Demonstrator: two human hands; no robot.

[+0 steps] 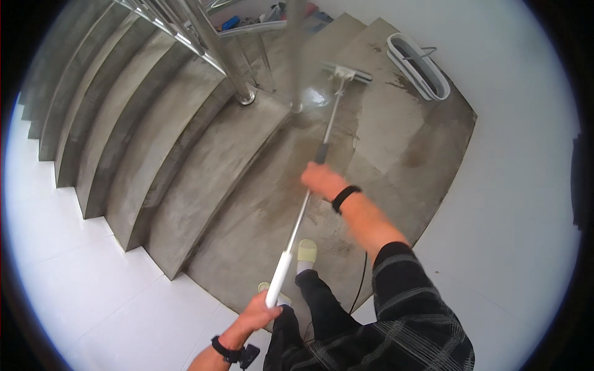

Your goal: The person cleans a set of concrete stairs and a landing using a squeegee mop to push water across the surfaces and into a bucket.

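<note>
My left hand is closed around the lower end of the white grip on a long metal-handled mop. Farther up the pole, beside a dark collar, my right hand grips the metal shaft. The mop's wide, flat head rests on the wet-looking concrete landing, near a blurred upright post. To the right of the head, by the wall, stands a narrow, oblong, light grey bucket with its handle raised.
Curved concrete steps lie on the left, with a shiny metal railing above them. Mixed items lie beyond the railing. A thin black cable runs by my feet in light yellow slippers. White walls border the landing.
</note>
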